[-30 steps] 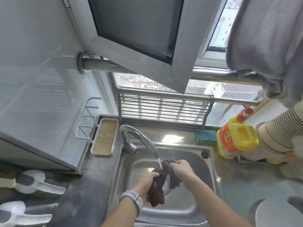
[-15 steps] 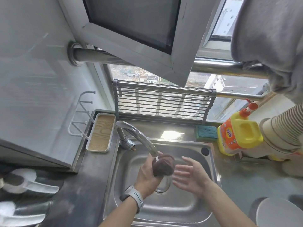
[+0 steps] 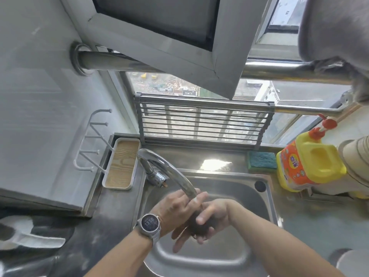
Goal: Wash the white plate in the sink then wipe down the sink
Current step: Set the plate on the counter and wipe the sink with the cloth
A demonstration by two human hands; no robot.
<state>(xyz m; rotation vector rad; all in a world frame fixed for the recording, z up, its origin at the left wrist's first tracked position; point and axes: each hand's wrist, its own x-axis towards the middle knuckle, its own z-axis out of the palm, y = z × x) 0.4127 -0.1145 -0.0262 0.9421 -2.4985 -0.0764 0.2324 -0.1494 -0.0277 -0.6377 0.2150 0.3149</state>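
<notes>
1. The left hand (image 3: 177, 208), a round-faced grey wristwatch (image 3: 150, 223) on its wrist, and the right hand (image 3: 214, 213) meet over the basin of the stainless-steel sink (image 3: 235, 254), pressing a balled dark brown cloth (image 3: 196, 223) between them.
2. The right hand's fingers curl round the cloth from the right; the left hand lies against its left side with fingers stretched down and mostly straight, so whether it grips or only presses cannot be told.
3. Near the right forearm, at the lower right edge of the view, sits the rim of a round white plate (image 3: 353, 264) on the steel counter, outside the sink.
4. Just above the hands, the spout of the curved chrome tap (image 3: 169, 170) ends at the left hand's knuckles.
5. Beyond and left of the hands, a white tray with a wood-grain base (image 3: 121, 162) lies on the counter.
6. Beyond and right of the hands lie a blue-green sponge (image 3: 261, 159) and, beside it, a yellow detergent jug with an orange label and red cap (image 3: 308, 163).
7. Farthest, behind the tap, a grey slatted drying rack (image 3: 201, 122) leans at the window.
</notes>
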